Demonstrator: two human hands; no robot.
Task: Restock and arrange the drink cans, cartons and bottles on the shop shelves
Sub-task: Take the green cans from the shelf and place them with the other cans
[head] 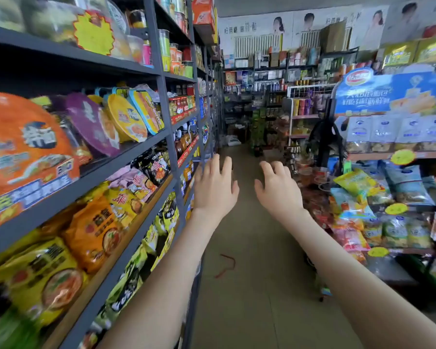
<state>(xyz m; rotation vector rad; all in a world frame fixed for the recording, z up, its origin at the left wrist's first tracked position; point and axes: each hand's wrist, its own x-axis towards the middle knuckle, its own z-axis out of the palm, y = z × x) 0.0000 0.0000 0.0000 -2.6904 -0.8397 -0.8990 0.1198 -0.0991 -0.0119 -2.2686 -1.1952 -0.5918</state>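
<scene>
Dark grey metal shelving unit (161, 102): middle tier carries round foil-lidded noodle bowls (126, 119); the tier below carries orange and yellow noodle packets (93, 230). Beside its base, tan tiled floor (257, 311) bears a red cord (228, 263).

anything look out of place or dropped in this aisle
Yes: a thin red strand lies loose on the aisle floor, bent like a hook, just ahead of the person. It looks dropped rather than stocked. The picture is too blurred to tell what it is.
</scene>
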